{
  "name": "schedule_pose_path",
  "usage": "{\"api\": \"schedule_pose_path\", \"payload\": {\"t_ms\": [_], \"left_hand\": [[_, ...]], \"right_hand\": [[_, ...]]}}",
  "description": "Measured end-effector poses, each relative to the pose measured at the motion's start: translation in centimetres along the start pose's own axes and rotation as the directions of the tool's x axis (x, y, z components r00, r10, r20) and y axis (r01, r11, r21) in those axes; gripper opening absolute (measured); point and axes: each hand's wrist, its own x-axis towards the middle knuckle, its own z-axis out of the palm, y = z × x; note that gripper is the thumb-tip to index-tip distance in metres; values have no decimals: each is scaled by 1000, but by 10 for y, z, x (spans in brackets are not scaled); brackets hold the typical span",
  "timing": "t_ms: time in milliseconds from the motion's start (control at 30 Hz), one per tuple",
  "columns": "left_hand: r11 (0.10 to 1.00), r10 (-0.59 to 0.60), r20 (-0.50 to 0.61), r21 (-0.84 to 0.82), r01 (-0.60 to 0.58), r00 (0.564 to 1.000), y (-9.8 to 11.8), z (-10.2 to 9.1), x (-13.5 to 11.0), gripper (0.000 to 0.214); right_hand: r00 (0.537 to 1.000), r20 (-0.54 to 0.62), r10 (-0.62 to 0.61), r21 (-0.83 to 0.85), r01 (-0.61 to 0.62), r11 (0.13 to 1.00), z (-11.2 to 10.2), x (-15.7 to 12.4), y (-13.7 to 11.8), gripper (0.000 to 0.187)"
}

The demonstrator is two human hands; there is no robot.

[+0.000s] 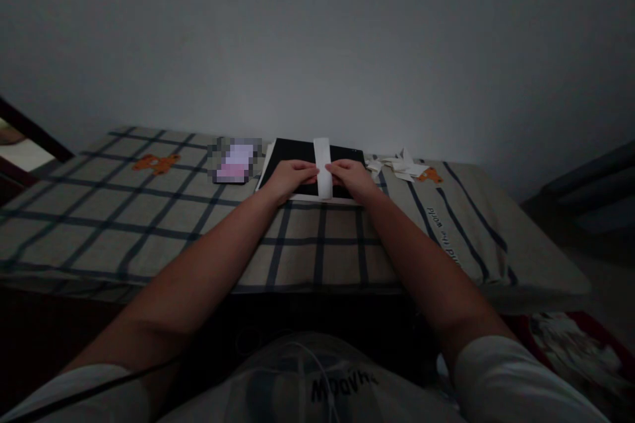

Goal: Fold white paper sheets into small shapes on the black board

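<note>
A narrow white strip of folded paper (323, 185) stands lengthwise between my hands, over a black flat book or folder (292, 153). My left hand (292, 178) pinches the strip's left edge at mid-height. On the opposite edge, the fingers of my right hand (352, 177) close on the same strip. White sheet edges show beneath the black cover at its left and front. Just right of the cover lie several folded white paper pieces (404, 166). The fingertips behind the strip are partly hidden.
A checked cloth (208, 218) with orange bear prints covers the table. Left of the black cover lies a phone (235, 164) with a lit, blurred screen. A grey wall (317, 46) rises behind the table. At lower right is a red patterned fabric (575, 350).
</note>
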Motion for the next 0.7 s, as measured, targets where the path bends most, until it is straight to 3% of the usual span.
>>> {"api": "schedule_pose_path", "payload": {"t_ms": [233,333,533,700], "left_hand": [[999,29,-58,-17,-30,998,1,-1,1,17],[1000,17,-68,12,-17,998,2,-1,2,19],[1000,8,-7,-13,-8,1000,-1,-2,3,20],[997,-23,59,75,19,998,-2,-2,1,21]], "right_hand": [[995,70,71,35,-74,997,0,-2,-2,15],[997,43,59,13,-60,998,1,-2,-2,15],[1000,-24,-6,-42,5,999,0,0,1,19],[999,-39,-24,-52,22,998,-1,1,0,22]]}}
